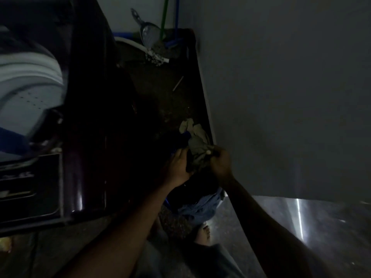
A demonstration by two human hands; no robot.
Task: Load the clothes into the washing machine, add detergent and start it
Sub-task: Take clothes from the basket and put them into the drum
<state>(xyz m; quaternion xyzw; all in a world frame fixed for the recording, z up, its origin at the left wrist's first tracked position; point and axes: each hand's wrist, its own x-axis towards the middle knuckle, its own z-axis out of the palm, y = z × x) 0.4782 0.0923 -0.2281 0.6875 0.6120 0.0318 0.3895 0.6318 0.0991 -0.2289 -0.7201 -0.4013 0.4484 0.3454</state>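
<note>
To your right, a pale grey painted wall fills most of the view. On your left stands the dark maroon top-loading washing machine. Its white perforated tub shows open at the upper left, though it is blurred. Between the machine and the wall runs a narrow strip of dark speckled floor.

Both your bare arms reach forward and down into that gap, close to the foot of the wall. Your right hand is clenched around the near end of a crumpled olive-grey cloth, which trails away from you along the floor beside the wall. Your left hand sits just beside the right. Its fingers are curled into a piece of dark fabric that touches the olive cloth. The light is too dim to tell whether the two are one garment.

Below your hands, a blue striped garment lies heaped on the floor, well apart from the tub. Your bare foot stands just beneath it.

At the far end of the gap a grey plastic dustpan leans upright. Next to it are a green stick handle and a blue stick handle. A short pale rod lies on the floor.
</note>
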